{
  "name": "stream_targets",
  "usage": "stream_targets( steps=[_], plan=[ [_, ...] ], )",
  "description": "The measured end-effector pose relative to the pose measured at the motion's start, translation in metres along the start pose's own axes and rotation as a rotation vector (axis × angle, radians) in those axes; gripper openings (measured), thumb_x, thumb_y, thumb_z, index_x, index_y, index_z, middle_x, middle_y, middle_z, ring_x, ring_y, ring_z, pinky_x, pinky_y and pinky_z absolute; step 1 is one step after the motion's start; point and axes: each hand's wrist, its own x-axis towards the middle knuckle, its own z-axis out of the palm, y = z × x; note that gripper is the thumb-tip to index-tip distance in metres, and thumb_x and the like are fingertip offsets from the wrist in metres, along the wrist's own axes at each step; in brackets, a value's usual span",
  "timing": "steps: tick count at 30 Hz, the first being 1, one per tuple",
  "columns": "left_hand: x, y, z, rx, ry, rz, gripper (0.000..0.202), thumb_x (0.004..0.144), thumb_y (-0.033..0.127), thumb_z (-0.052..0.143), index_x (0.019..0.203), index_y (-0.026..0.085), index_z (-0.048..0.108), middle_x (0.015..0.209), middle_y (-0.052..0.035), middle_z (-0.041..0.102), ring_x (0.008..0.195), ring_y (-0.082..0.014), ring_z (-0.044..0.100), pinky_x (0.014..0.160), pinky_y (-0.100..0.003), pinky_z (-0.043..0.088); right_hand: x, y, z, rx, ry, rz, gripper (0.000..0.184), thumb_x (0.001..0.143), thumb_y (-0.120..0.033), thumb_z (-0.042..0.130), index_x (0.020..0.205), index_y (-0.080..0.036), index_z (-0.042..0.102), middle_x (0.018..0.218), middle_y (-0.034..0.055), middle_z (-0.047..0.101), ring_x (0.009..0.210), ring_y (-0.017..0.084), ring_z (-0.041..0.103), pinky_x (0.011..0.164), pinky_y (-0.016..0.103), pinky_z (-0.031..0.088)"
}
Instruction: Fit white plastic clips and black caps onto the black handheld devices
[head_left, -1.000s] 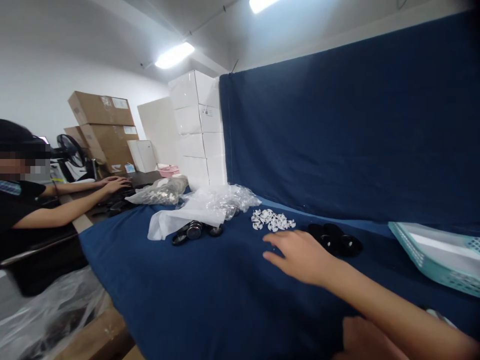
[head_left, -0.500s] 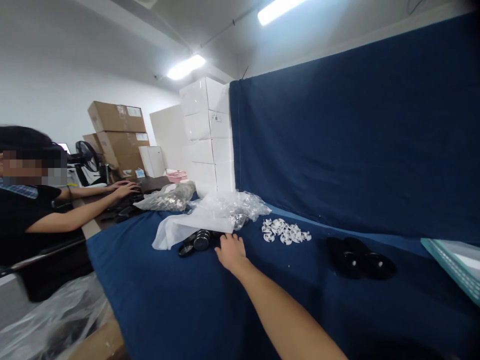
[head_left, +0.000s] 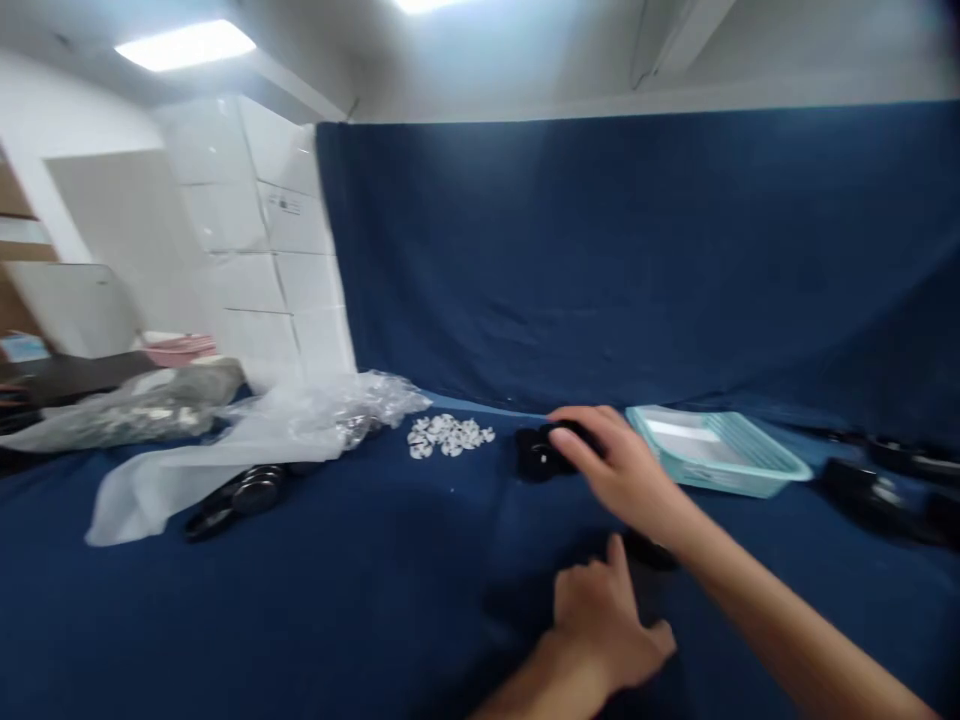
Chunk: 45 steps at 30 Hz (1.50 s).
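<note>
My right hand [head_left: 611,455] is closed around a black rounded piece [head_left: 585,437], thumb in front and fingers over the top. Touching or close beside it lies a second black piece [head_left: 534,457] with a small white spot. Nearer me, my left hand [head_left: 600,615] hovers above the blue cloth with its index finger stretched out and thumb spread, holding nothing. Another black object [head_left: 649,550] shows partly between my left hand and my right forearm; its kind is hidden. A pile of small white plastic parts [head_left: 448,436] lies left of my right hand.
A light green basket [head_left: 735,470] stands right of my right hand. Blurred black items [head_left: 870,495] lie at the far right. Black round parts [head_left: 255,490] rest by clear plastic bags [head_left: 300,415] on the left. White boxes [head_left: 247,250] are stacked behind; a blue curtain [head_left: 637,250] hangs across the back.
My view has swung right, and the co-worker is out of sight. Earlier a single hand of mine reached beside the black round parts; now both hands show, the right one gripping a black piece.
</note>
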Motion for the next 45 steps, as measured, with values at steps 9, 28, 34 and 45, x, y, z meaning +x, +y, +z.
stream_targets(
  steps=[9,28,34,45],
  plan=[
    [-0.001,0.018,0.000,0.168,0.200,0.011,0.059,0.078,0.070,0.040,0.100,0.019,0.060,0.084,-0.0107,0.070,0.080,-0.0320,0.066,0.070,-0.040,0.046,-0.124,0.115,-0.066,0.264,0.595,0.539,0.044,0.064,-0.050,0.075,0.073,-0.020,0.044,0.105,0.0070,0.060,0.078,0.016,0.059,0.064,0.026,0.047],
    [0.010,0.021,0.008,-0.217,0.144,0.240,0.050,0.059,0.029,0.075,0.105,0.026,0.056,0.101,0.0013,0.065,0.093,-0.0210,0.060,0.082,-0.030,0.045,-0.129,0.097,-0.037,0.344,0.385,0.567,0.046,0.079,-0.050,0.058,0.114,-0.020,0.057,0.096,0.0074,0.067,0.085,0.023,0.063,0.075,0.037,0.052],
    [0.002,0.026,0.007,-0.280,0.201,0.309,0.050,0.064,0.021,0.071,0.111,0.026,0.053,0.107,0.0003,0.062,0.098,-0.0187,0.058,0.088,-0.029,0.044,-0.135,0.105,-0.073,0.208,0.134,0.432,0.035,0.084,-0.045,0.055,0.107,-0.022,0.067,0.107,0.0076,0.067,0.101,0.026,0.060,0.088,0.038,0.046],
    [0.012,0.016,0.005,-0.245,0.317,0.287,0.049,0.067,0.017,0.067,0.113,0.025,0.052,0.109,-0.0021,0.061,0.102,-0.0201,0.057,0.091,-0.032,0.044,-0.143,0.082,-0.095,0.136,-0.388,0.323,0.048,0.084,-0.037,0.058,0.132,-0.035,0.050,0.100,0.0032,0.066,0.087,0.022,0.061,0.086,0.041,0.047]
  ],
)
